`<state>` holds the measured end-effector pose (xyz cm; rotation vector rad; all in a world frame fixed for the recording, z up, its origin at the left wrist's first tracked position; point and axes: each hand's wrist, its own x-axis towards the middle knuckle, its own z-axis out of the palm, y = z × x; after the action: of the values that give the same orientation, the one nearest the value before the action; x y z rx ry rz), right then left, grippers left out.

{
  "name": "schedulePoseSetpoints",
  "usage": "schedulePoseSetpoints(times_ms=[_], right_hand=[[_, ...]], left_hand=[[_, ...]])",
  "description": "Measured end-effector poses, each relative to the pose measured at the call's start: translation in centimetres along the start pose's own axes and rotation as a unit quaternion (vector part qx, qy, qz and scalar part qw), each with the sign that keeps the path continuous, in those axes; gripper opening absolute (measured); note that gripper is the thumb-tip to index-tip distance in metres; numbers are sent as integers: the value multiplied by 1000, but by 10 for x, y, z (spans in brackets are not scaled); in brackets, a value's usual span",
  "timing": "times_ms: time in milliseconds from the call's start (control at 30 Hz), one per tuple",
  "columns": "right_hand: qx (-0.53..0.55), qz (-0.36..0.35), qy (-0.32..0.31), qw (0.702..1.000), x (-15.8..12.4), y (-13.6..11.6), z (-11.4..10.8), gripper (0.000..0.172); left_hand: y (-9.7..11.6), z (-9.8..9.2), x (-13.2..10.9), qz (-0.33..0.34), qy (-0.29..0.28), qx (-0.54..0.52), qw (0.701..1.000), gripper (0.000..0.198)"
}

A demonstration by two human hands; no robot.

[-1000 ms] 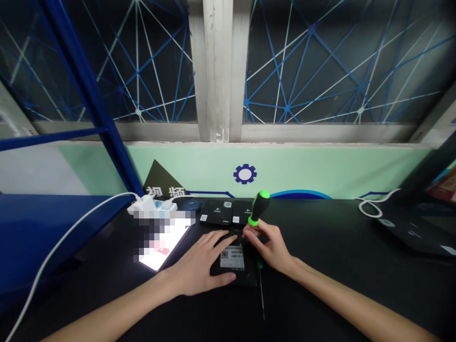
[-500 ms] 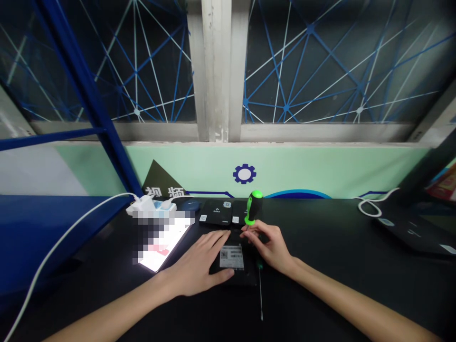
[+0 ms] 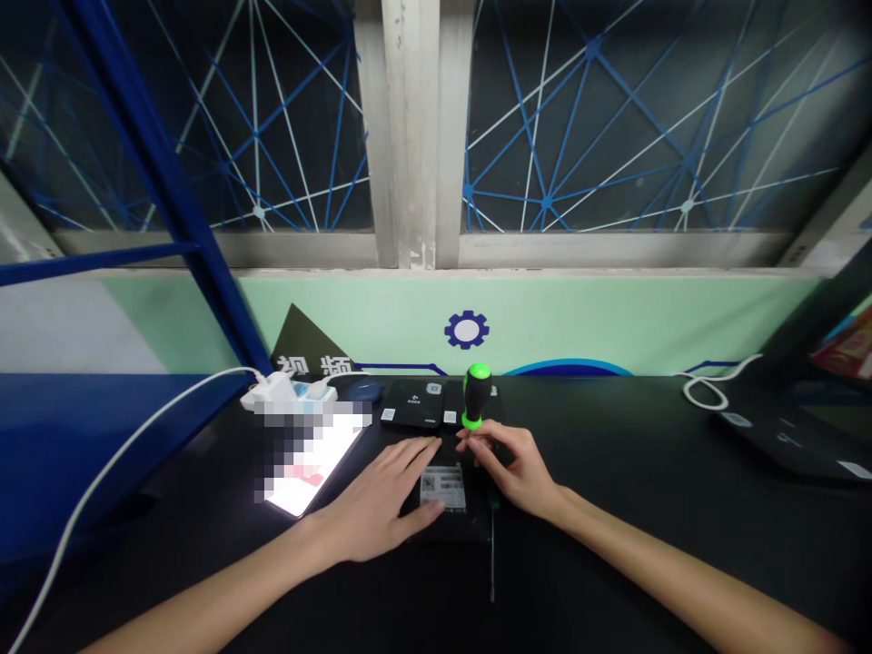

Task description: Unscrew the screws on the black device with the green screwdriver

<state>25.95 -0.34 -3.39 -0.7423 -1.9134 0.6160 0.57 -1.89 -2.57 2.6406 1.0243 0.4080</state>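
A black box-shaped device [image 3: 470, 527] with a white printed label [image 3: 442, 489] lies flat on the dark table. My left hand [image 3: 381, 495] rests on its left side, fingers stretched out and thumb beside the label. Near the device's far right corner, my right hand [image 3: 510, 459] pinches the shaft of a screwdriver [image 3: 478, 396] with a black and green handle. The screwdriver stands nearly upright, handle on top; its tip is hidden by my fingers. A second screwdriver [image 3: 492, 554], long and thin, lies along the device's right side.
Two flat black boxes, one the left box [image 3: 412, 403], sit behind the device. To the left are a glowing phone [image 3: 320, 463], a white power strip [image 3: 290, 392] and a blue mouse [image 3: 363, 391]. Another black device [image 3: 790, 445] and a white cable [image 3: 705, 392] lie at right.
The screwdriver's handle has shifted slightly left and stands straighter. My right hand has moved a little left with it, while my left hand stays on the device.
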Motion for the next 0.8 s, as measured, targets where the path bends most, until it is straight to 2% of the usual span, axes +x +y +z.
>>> schedulePoseSetpoints(times_ms=[167, 400, 667, 800], right_hand=[[5, 10, 20, 1000, 0, 3, 1, 11], [-1, 38, 40, 998, 1, 5, 4, 11], [4, 13, 12, 1000, 0, -1, 0, 14], [6, 14, 20, 1000, 0, 1, 1, 13]], left_hand=[[-3, -1, 0, -1, 14, -4, 1000, 51], [-1, 0, 0, -29, 7, -13, 999, 50], [-1, 2, 1, -21, 21, -16, 999, 49], [0, 1, 1, -26, 10, -16, 999, 50]])
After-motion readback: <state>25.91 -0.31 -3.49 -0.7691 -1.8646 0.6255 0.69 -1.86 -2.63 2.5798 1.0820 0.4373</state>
